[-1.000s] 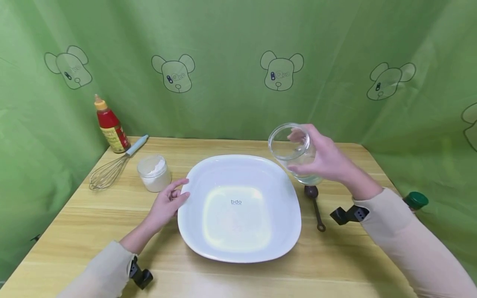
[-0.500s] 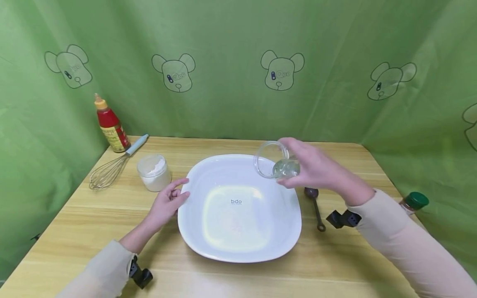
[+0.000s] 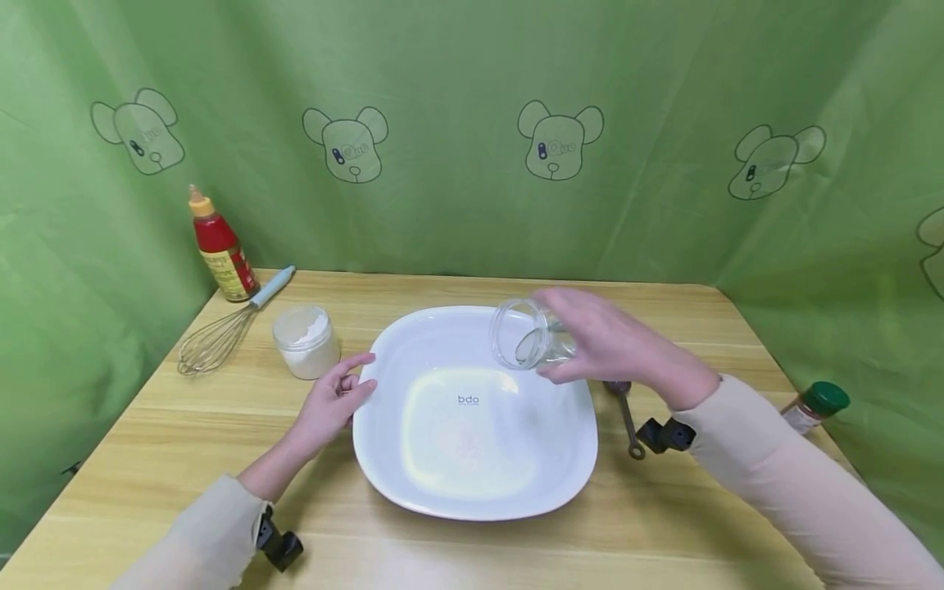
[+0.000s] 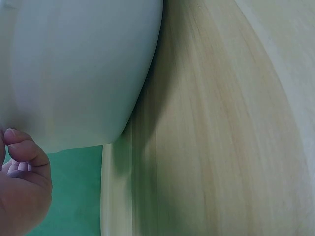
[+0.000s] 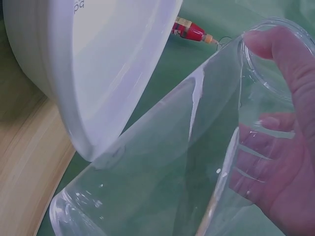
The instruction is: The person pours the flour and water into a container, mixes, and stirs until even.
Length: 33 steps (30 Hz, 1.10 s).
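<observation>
A white basin (image 3: 472, 459) marked "bdo" stands mid-table. My left hand (image 3: 333, 401) holds its left rim, index finger and thumb at the edge and the other fingers curled. In the left wrist view, those curled fingers lie against the basin's outer wall (image 4: 78, 73). My right hand (image 3: 605, 340) grips a clear jar (image 5: 162, 147) round its side. The jar is tipped over the basin's back right part, its mouth facing left. A little clear liquid shows inside it in the head view, and drops cling to its wall in the right wrist view.
Left of the basin stands a jar of white powder (image 3: 306, 348), with a whisk (image 3: 221, 336) and a red sauce bottle (image 3: 224, 258) beyond. A dark measuring spoon (image 3: 628, 422) lies to the right. A green-capped bottle (image 3: 822, 400) stands at the right edge.
My right hand has moved left and down with the clear jar, tilting it over the basin. The liquid in it has dwindled. My left hand has stayed at the rim.
</observation>
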Each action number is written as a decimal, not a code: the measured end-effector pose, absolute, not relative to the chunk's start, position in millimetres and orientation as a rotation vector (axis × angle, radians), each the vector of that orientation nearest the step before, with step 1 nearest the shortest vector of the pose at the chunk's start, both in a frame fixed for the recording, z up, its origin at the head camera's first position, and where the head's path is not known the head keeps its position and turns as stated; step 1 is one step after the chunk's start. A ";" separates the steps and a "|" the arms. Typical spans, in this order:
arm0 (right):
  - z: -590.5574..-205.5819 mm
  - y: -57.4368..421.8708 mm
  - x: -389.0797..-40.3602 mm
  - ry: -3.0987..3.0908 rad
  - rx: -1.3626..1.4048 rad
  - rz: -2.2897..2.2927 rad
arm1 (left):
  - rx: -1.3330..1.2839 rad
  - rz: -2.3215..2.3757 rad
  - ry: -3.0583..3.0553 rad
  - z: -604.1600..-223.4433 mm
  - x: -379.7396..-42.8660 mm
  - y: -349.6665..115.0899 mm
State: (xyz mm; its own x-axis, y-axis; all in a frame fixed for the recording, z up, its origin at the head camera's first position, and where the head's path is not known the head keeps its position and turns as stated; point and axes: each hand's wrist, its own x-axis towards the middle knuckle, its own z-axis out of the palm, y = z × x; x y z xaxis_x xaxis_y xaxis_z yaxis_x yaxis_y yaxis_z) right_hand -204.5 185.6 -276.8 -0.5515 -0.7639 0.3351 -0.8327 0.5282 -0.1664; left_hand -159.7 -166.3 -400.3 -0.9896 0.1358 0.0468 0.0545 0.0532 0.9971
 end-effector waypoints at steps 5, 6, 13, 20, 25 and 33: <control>-278.0 183.7 -204.6 -2.556 1.359 0.429 | 0.209 2.117 2.231 -401.4 -159.9 -166.7; -278.1 183.4 -204.6 -2.558 1.359 0.423 | 0.210 2.116 2.232 -401.5 -159.9 -166.8; -279.0 182.0 -203.1 -2.613 1.325 0.353 | 0.190 2.116 2.224 -401.7 -159.8 -166.2; -281.8 180.2 -205.6 -2.590 1.358 0.302 | 0.203 2.113 2.225 -402.6 -160.5 -166.6; -285.3 179.2 -207.1 -2.565 1.398 0.291 | 0.201 2.116 2.229 -402.7 -160.4 -166.3; -285.6 176.4 -205.5 -2.581 1.404 0.254 | 0.203 2.132 2.196 -400.9 -160.1 -165.9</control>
